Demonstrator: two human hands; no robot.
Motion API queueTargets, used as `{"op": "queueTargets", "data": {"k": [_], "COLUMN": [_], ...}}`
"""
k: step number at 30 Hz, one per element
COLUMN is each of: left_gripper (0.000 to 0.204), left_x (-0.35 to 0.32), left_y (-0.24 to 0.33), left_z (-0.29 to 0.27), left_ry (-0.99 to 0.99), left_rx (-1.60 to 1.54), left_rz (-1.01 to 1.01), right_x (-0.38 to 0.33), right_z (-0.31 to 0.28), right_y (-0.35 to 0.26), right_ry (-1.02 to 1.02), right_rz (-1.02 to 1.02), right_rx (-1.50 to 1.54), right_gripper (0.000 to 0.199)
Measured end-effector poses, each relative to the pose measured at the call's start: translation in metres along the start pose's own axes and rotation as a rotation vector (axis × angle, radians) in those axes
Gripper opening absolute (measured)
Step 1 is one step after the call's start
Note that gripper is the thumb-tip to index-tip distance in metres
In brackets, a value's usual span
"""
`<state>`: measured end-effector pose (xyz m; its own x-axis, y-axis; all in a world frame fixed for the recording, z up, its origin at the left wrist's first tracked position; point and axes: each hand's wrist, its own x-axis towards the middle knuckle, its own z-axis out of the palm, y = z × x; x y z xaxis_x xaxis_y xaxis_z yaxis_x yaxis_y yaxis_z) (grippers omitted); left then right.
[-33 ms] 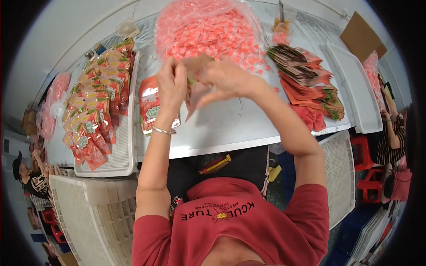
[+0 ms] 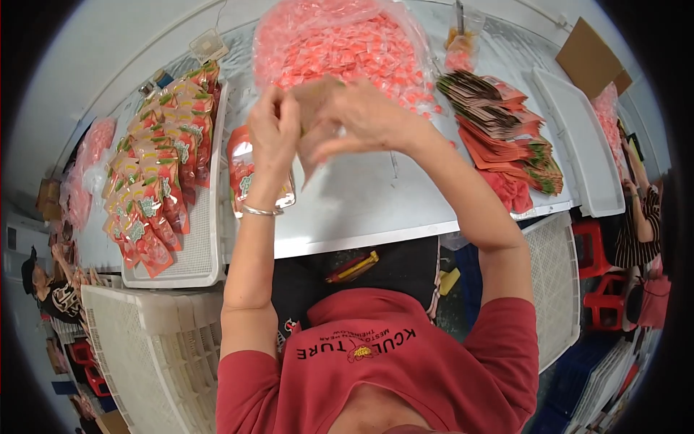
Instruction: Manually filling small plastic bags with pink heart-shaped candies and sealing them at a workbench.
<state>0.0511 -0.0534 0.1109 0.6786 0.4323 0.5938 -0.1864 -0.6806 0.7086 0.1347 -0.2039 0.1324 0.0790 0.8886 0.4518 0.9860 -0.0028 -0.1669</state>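
Left hand (image 2: 273,130): fingers closed on the left side of a pouch (image 2: 311,101). Right hand (image 2: 369,119): against the pouch's other side, motion-blurred; whether it grips cannot be determined. The pouch is raised above the worktop (image 2: 347,224), short of the bag of sachets (image 2: 347,54) at the far edge. A second pouch (image 2: 240,155) lies flat beneath the left wrist, toward the near edge. Filled pouches (image 2: 155,173) lie in a tray (image 2: 213,246) toward the left end. A pouch stack (image 2: 499,134) and red cloth (image 2: 510,192) occupy the near right corner.
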Motion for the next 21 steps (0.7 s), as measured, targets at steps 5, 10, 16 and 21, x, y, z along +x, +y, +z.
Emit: {"op": "queueTargets", "data": {"k": [5, 10, 16, 21], "left_gripper": [0.018, 0.018, 0.025, 0.026], "left_x": [0.025, -0.012, -0.057, -0.064], "left_y": [-0.016, -0.057, -0.057, -0.048], "left_z": [-0.041, -0.106, -0.094, -0.093], "left_ry": [0.199, 0.316, 0.247, 0.226], "left_rx": [-0.233, -0.205, -0.299, -0.455], "left_rz": [-0.057, -0.175, -0.282, -0.348], "right_x": [0.05, 0.065, 0.031, -0.031], "right_z": [0.003, 0.069, 0.236, 0.234], "right_y": [-0.012, 0.064, 0.066, 0.035], "right_ry": [-0.194, -0.01, -0.196, 0.056], "right_rz": [0.066, 0.355, 0.616, 0.552], "right_rx": [0.378, 0.959, -0.058, -0.224], "right_gripper": [0.039, 0.047, 0.055, 0.037]}}
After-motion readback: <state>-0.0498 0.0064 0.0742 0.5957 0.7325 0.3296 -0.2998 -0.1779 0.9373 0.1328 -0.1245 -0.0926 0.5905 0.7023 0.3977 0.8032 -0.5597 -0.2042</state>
